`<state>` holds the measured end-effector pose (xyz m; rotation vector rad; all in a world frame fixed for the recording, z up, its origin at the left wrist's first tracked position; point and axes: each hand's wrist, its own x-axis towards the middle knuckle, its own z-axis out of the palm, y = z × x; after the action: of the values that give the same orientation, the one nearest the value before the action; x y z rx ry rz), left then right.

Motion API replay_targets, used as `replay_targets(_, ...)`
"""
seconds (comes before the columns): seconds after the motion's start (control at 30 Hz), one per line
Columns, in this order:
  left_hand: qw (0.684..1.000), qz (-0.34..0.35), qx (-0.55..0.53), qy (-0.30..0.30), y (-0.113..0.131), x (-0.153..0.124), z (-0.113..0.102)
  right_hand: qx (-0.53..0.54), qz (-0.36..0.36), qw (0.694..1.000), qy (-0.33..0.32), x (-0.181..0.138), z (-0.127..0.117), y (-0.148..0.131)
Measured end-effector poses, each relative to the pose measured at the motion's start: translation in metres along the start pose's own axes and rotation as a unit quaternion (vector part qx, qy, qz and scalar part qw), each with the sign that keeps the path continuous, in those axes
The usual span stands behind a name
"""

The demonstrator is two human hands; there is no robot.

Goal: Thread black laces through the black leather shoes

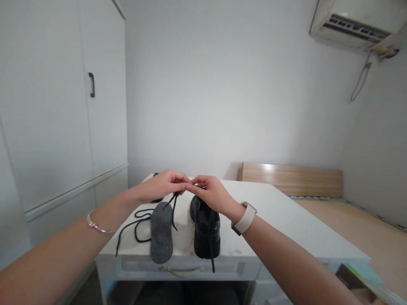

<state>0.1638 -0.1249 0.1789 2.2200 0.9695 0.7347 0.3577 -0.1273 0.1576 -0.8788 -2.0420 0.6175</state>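
Note:
Both my hands meet above a white table [286,220]. My left hand [165,184] is closed in a pinch on a black shoelace [174,207] that hangs down from the fingers. My right hand [211,192] is also pinched, its fingertips touching the left ones at the same lace end. Below the right hand stands a black leather shoe [206,231] with a lace dangling over the table's front edge. A grey insole [161,232] lies flat to the shoe's left. Another black lace [133,226] lies coiled on the table near my left wrist.
A white wardrobe [63,106] with a dark handle stands at the left. A wooden board [292,180] leans against the far wall. The table has a front drawer with a handle [179,271]. An air conditioner [356,21] hangs top right. A box [359,284] sits at the lower right.

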Motion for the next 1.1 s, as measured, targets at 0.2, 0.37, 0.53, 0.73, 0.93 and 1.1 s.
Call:
replay_targets(0.2,0.981,-0.054,-0.185,-0.018,-0.007,-0.023,0.025,-0.025,-0.010,0.996,0.083,-0.030,-0.004,0.002)
replay_targets(0.37,0.994,-0.054,-0.093,-0.006,0.002,-0.036,0.045,0.119,0.071,0.988,-0.065,-0.059,0.002,-0.002)
replay_targets(0.53,0.999,-0.032,-0.027,0.013,0.011,-0.044,0.058,0.264,0.104,0.951,-0.123,-0.084,0.012,-0.003)
replay_targets(0.73,0.994,-0.052,-0.094,0.017,0.004,-0.047,0.066,0.349,0.099,0.928,-0.084,-0.102,0.010,0.000)
replay_targets(0.93,0.939,-0.039,-0.342,0.015,0.013,-0.043,0.076,0.439,0.095,0.893,-0.008,-0.099,0.013,0.004)
replay_targets(1.1,0.864,0.014,-0.496,0.087,0.023,-0.035,0.066,0.505,0.101,0.856,0.043,-0.086,0.002,-0.001)
